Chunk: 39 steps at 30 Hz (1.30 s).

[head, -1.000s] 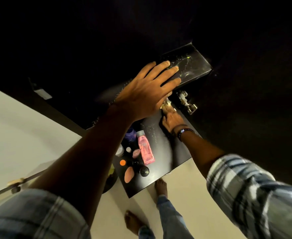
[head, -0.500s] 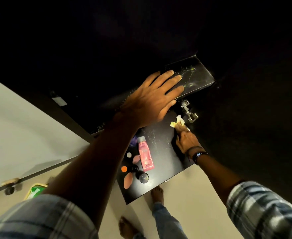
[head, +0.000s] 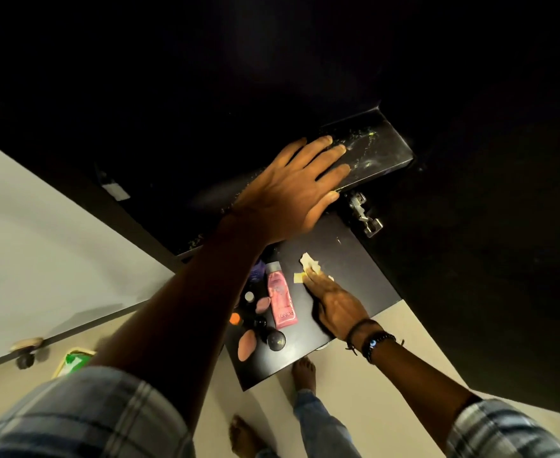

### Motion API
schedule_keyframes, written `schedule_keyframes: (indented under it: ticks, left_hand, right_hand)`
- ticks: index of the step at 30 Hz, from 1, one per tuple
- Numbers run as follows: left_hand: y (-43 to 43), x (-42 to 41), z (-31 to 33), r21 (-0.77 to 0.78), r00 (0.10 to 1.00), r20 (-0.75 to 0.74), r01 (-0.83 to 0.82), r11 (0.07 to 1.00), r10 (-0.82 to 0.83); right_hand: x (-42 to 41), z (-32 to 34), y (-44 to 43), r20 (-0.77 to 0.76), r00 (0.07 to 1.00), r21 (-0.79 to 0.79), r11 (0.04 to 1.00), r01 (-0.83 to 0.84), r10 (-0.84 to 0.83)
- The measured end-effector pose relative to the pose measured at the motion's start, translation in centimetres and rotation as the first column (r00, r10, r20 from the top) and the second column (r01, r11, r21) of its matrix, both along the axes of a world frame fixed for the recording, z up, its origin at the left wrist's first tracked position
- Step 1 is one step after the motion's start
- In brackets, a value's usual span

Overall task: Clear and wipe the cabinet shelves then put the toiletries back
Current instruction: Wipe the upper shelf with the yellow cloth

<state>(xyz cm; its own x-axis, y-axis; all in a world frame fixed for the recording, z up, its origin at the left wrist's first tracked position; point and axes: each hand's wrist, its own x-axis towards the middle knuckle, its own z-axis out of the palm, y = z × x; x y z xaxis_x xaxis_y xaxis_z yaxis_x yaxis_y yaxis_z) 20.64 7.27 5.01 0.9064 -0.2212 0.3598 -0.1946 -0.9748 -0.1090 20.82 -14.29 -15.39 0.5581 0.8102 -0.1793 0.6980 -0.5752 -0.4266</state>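
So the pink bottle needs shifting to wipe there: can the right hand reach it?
Probably yes: the right hand presses a cloth right beside the pink bottle, bare shelf between, nothing blocking.

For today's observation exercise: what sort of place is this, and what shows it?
Probably a home bathroom or dressing area: a dark cabinet shelf holds a pink lotion bottle, a cabinet hinge shows, and bare feet stand on pale floor.

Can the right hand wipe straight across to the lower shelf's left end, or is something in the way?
Blocked: the pink bottle lies just left of the right hand and its cloth, with small jars beyond it.
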Motion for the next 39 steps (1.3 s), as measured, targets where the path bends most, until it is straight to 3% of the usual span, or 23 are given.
schedule_keyframes:
  ticks: [3, 7, 11, 15, 21, 24, 30, 33, 36, 39]
  left_hand:
    - [0.1, 0.0, -0.1, -0.006, 1.0, 0.014, -0.005, 1.0, 0.005]
    - [0.0, 0.1, 0.0, -0.014, 1.0, 0.0, -0.006, 1.0, 0.006]
    - [-0.2, 0.1, 0.2, -0.05, 1.0, -0.023, -0.001, 0.999, 0.0]
    - [-0.2, 0.0, 0.2, -0.049, 1.0, -0.006, -0.012, 0.999, 0.012]
    - [0.0, 0.0, 0.2, -0.066, 0.999, 0.037, -0.004, 0.998, 0.006]
    - [0.0, 0.0, 0.1, -0.062, 1.0, 0.026, -0.012, 0.998, 0.014]
    - [-0.2, 0.1, 0.3, -0.078, 0.999, -0.038, -0.012, 0.997, 0.009]
    - [-0.1, 0.0, 0.2, -0.081, 0.999, -0.035, -0.024, 0.996, 0.021]
    - [-0.1, 0.1, 0.2, -0.078, 1.0, -0.022, -0.021, 0.997, 0.019]
    - [-0.1, 0.0, 0.2, -0.069, 1.0, -0.025, -0.017, 0.997, 0.015]
  right_hand:
    - [0.4, 1.1, 1.5, 0.042, 0.999, 0.0, 1.0, -0.014, 0.014]
    - [2.8, 2.3, 8.4, -0.077, 0.996, -0.015, 0.999, 0.048, -0.049]
    - [4.2, 3.1, 11.8, -0.114, 0.98, -0.14, 0.979, 0.145, -0.161]
    - [2.3, 2.0, 6.7, -0.108, 0.985, 0.011, 0.991, 0.133, -0.131]
    - [1.9, 0.5, -7.0, -0.099, 0.966, 0.075, 0.967, 0.245, -0.237]
    - [4.4, 0.5, -6.5, -0.037, 0.943, 0.028, 0.943, 0.331, -0.33]
    - [2.0, -0.2, 1.7, -0.05, 0.976, 0.047, 0.976, 0.212, -0.21]
    - [-3.3, -0.3, -0.8, -0.03, 0.989, 0.068, 0.986, 0.149, -0.148]
    - [-6.9, 0.0, -5.4, 0.059, 0.996, -0.016, 0.998, 0.06, -0.059]
    - [-5.6, 0.5, -8.6, 0.129, 0.982, -0.043, 0.989, 0.144, -0.137]
